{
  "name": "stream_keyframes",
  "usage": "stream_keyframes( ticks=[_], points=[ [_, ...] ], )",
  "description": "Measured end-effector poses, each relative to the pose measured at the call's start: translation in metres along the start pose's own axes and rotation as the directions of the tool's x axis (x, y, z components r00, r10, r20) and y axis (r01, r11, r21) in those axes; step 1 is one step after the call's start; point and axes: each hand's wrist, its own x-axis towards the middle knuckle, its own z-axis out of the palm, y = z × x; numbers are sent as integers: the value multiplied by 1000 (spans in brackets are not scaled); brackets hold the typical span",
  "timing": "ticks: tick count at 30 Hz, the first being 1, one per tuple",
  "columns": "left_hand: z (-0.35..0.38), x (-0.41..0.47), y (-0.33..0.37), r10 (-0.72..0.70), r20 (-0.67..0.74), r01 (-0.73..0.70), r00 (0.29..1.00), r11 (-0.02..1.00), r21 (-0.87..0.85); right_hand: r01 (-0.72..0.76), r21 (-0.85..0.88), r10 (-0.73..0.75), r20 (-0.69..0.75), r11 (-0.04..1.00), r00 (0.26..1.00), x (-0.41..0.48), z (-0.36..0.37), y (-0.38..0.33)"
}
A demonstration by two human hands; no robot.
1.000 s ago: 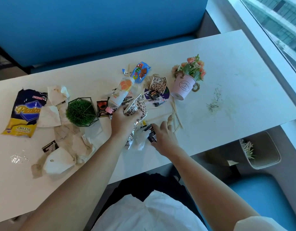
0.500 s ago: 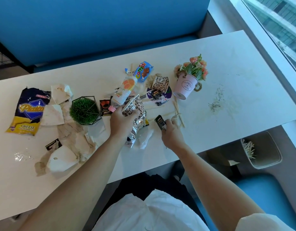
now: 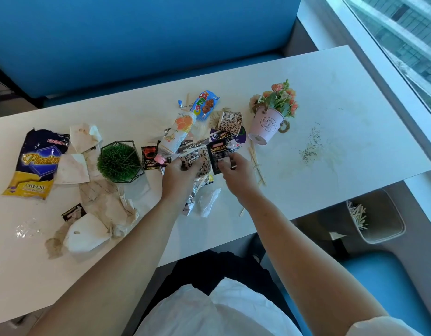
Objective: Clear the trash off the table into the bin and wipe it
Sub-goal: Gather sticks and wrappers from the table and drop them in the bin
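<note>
Trash (image 3: 105,202) lay strewn over the white table (image 3: 330,98). The left hand (image 3: 180,180) gripped a leopard-print cup (image 3: 197,159), and the right hand (image 3: 238,177) pinched a black Supremo sachet (image 3: 218,154) touching it. The bin (image 3: 398,229) stood on the floor by the table's near right corner.

leopard-print cup (image 3: 195,161), black sachet (image 3: 218,156), pink flower pot (image 3: 266,127), blue-and-yellow chip bag (image 3: 36,163), white table (image 3: 330,98)

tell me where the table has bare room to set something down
Bare: right end past the pink flower pot, apart from dark crumbs; far strip along the blue bench. Crowded: from chip bag to the pot.
</note>
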Motion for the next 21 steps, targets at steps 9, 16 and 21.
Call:
stream_keyframes(
  ticks=[9, 16, 21],
  points=[
    [6, -2, 4, -34, 13, 35, 999, 998, -51, -61, 117, 34, 223, 991, 974, 1, 2, -1],
    [16, -10, 7, 1, 64, 2, 998, 999, -50, -53, 148, 10, 274, 988, 962, -4, -1, 6],
    [23, -14, 7, 14, 105, -15, 994, 1000, 5, 170, -76, -152, 200, 983, 968, -8, -2, 13]
  ],
)
